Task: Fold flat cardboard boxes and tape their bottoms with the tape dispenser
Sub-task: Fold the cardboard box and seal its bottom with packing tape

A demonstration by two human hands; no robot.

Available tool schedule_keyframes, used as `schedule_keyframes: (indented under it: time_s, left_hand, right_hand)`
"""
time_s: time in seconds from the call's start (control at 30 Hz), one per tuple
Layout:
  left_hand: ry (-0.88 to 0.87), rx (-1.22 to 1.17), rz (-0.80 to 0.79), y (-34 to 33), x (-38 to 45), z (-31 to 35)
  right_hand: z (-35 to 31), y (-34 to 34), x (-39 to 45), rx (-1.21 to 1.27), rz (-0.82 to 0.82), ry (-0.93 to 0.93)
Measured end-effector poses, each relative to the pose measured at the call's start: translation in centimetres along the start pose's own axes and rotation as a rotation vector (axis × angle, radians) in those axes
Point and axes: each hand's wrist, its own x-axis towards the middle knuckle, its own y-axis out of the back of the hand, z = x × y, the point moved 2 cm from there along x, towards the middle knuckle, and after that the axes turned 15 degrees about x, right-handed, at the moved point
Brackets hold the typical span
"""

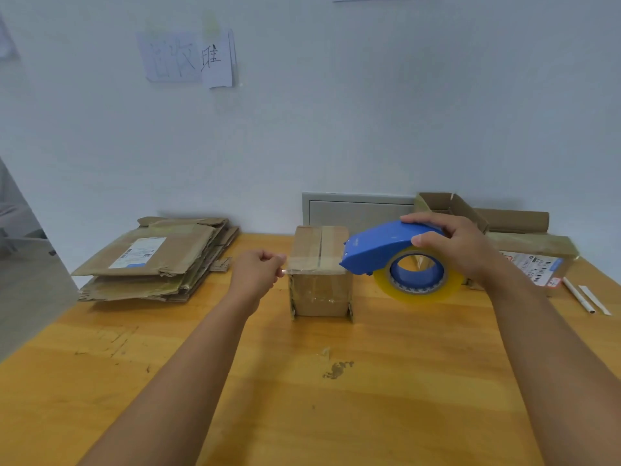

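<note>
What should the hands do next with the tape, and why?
Probably press the tape down onto the small brown cardboard box: the left hand pinches the tape end at its edge, and the right hand holds the blue tape dispenser beside it.

Two bare forearms are seen, with no sleeve reaching the wrists. No glove, ring or watch is worn on the left hand (257, 272) or right hand (460, 245).

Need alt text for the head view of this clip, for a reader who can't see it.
A person's right hand holds a blue tape dispenser beside a small folded cardboard box on a wooden table, while the left hand pinches the tape end at the box's left edge. Flattened boxes are stacked at left.
</note>
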Motion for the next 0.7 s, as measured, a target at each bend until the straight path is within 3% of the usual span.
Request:
schedule_keyframes:
  time_s: [0.4,0.7]
  left_hand:
    - [0.031,0.062,-0.027,-0.8,0.0,-0.9]
    - [-0.028,0.565,0.03,-0.4,0.9,-0.4]
  right_hand:
    - [2.2,-0.2,-0.5,0.013,-0.015,-0.027]
    - [3.1,-1.0,-0.7,0.046,-0.021,-0.039]
